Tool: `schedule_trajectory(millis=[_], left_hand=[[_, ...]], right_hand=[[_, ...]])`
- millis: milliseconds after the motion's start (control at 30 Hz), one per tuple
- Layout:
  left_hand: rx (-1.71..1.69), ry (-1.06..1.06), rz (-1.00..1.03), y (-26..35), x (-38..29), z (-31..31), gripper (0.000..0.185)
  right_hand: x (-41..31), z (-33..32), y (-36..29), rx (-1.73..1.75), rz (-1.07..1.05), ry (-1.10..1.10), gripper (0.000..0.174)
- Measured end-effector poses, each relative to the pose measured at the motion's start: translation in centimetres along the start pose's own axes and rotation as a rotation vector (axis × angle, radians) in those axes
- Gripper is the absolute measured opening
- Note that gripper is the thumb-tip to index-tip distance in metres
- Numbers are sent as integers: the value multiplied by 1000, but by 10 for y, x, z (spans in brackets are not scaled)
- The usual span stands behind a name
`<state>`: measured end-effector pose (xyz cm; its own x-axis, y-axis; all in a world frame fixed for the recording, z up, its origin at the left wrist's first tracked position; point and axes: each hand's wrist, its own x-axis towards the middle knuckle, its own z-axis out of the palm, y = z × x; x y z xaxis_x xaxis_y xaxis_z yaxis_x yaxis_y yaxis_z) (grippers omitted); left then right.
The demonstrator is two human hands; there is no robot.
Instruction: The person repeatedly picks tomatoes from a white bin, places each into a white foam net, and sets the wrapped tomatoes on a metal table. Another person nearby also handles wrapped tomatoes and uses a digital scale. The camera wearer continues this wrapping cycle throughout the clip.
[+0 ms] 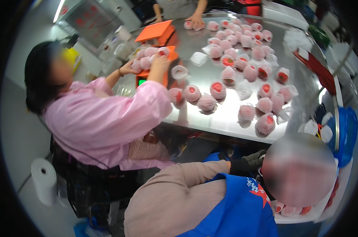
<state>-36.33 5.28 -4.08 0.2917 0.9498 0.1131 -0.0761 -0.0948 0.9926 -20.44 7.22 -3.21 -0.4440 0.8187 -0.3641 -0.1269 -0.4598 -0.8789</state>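
Note:
My left hand (250, 162) wears a black glove with pale dots and reaches out from a beige sleeve past my blue apron (241, 207). Its fingertips meet a round blurred patch, so whether they grip anything stays hidden. My right hand is out of view, possibly behind that patch. Below the patch, red fruits (288, 210) in foam nets lie in a white box (297, 219). Across the steel table (196, 118), many more red fruits in white foam nets are spread out. A netted fruit (265, 123) sits at the table edge nearest my left hand.
At left, a co-worker in pink (107, 118) handles netted fruits (146, 59) on an orange scale (170, 60). A second orange scale (155, 35) stands behind. Another co-worker's hand (196, 21) rests on fruit at the far edge. Right are a dark red cloth (318, 71) and blue plastic (348, 133).

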Motion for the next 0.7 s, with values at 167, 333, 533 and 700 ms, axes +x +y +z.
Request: schedule_trajectory(millis=[167, 333, 533, 700], left_hand=[[-402, 121, -207, -15, -4, -4, 80], [-551, 199, -252, 4, -14, -23, 68], [-900, 148, -388, 8, -20, -34, 66], [-692, 181, -361, -2, -12, -35, 65]], right_hand=[[8, -10, 5, -210, -81, 76, 44], [15, -24, -2, -182, 2, -13, 35], [17, -21, -3, -63, -154, -31, 28], [15, 0, -9, 294, -124, 24, 34]])
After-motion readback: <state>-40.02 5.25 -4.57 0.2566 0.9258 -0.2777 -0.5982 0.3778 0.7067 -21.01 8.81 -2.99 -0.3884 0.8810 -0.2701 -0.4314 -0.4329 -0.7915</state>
